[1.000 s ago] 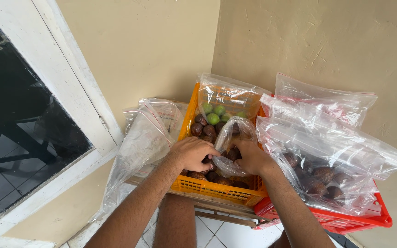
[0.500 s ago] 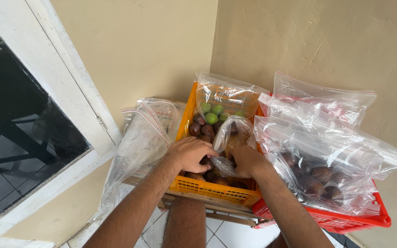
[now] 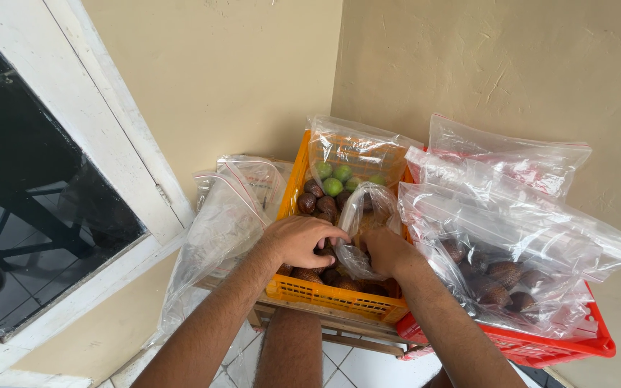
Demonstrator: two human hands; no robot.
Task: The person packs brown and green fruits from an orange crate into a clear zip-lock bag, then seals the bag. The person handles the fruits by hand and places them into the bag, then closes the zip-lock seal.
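Observation:
An orange plastic crate (image 3: 325, 293) holds brown scaly fruits (image 3: 316, 202) and a bag of green fruits (image 3: 333, 179). My left hand (image 3: 300, 240) reaches into the crate, fingers curled among the brown fruits beside a small clear plastic bag (image 3: 365, 215). My right hand (image 3: 388, 251) grips that bag from the right, holding it upright with its mouth open. What lies under the fingers is hidden.
A red crate (image 3: 540, 348) at the right carries large clear zip bags (image 3: 512, 208), one with brown fruits (image 3: 501, 276). Empty clear bags (image 3: 224, 215) hang at the left. A white-framed window (image 3: 44, 194) is on the left; beige walls meet behind. Tiled floor below.
Both hands have shifted slightly within the orange crate, and the small bag now stands a little more upright between them.

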